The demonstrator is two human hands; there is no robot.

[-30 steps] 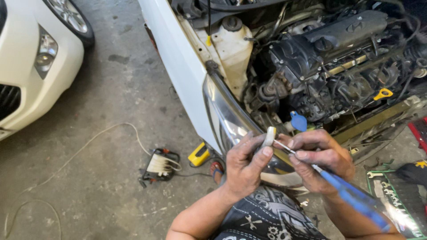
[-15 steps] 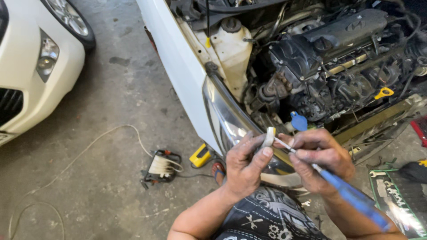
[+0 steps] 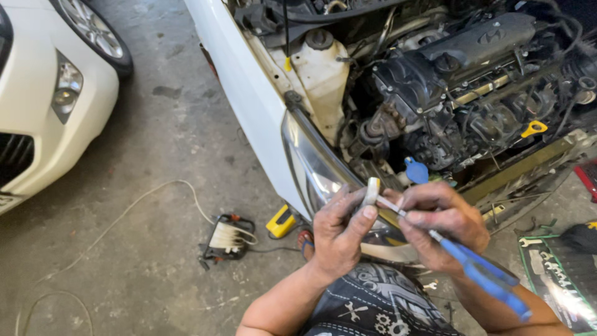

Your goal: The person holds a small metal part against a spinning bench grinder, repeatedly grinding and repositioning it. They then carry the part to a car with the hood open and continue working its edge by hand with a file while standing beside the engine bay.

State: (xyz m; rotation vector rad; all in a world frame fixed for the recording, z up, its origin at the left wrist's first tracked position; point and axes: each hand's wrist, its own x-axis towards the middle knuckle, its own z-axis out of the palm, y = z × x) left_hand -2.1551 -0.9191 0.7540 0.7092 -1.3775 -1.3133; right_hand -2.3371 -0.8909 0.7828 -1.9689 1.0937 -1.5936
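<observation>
Seen from the head camera, looking down past the person's patterned dark shirt [image 3: 373, 305], both hands meet in front of a white car's headlight [image 3: 311, 168]. The left hand [image 3: 339, 233] has its fingers curled narrowly around a small whitish round part [image 3: 372, 190], with thumb and forefinger pinching it so that it stands just above the knuckles. The right hand [image 3: 444, 224] is closed around the blue-handled pliers [image 3: 479, 274], whose blue grips run down and to the right past the wrist, while the thin metal nose reaches left and touches the whitish part. The two hands are almost touching, just above the lower edge of the headlight. Behind them the engine bay [image 3: 472, 81] lies open, with a white fluid reservoir [image 3: 323, 68] on its left side, a blue cap [image 3: 415, 170] just above the right hand and a yellow dipstick ring [image 3: 533, 128] farther right. On the concrete floor [image 3: 155, 155], left of the hands, lie a small black and white box [image 3: 227, 239] with a white cable [image 3: 137, 202] trailing from it and a yellow object [image 3: 281, 222] near the bumper. Another white car [image 3: 50, 106] stands at the left edge, and a tool roll with wrenches [image 3: 559, 280] lies at the lower right.
</observation>
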